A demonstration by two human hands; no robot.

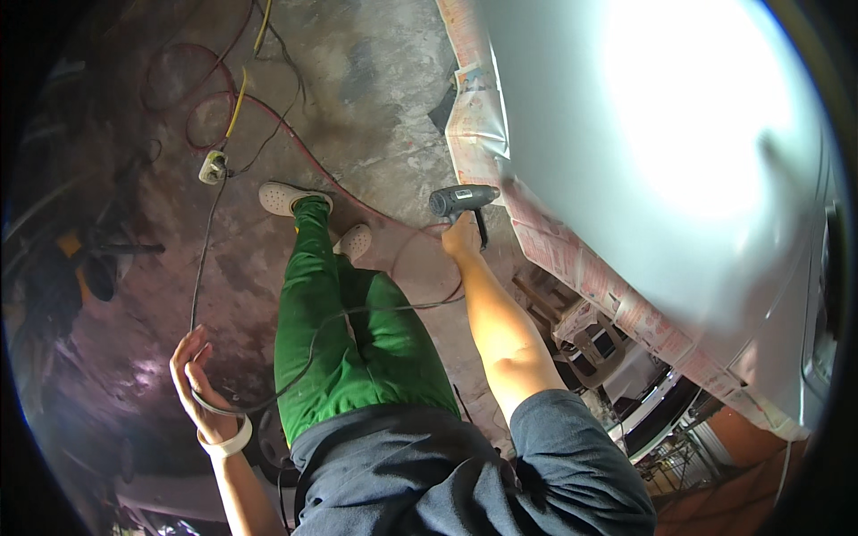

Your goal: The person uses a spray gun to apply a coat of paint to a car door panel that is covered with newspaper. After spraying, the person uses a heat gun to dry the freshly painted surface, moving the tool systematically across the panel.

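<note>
In my right hand [459,239] is a dark grey heat gun [463,200], gripped by its handle, its nozzle pointing right at the paper-masked edge of a large pale, glossy panel [554,107]. The masking paper [581,263] runs along that edge, printed and wrinkled. A dark power cord [209,232] passes through my left hand [202,380], whose fingers are curled around it. From there the cord loops past my wrist and crosses over my green trousers toward the heat gun. Up the floor, its other end meets a whitish socket block [214,167].
A red hose [304,154] winds over the stained concrete floor, near a yellow cable [237,112]. Below the panel, at right, stand a chair [601,353] and other clutter. Dark, blurred objects, one partly yellow [76,263], lie at left.
</note>
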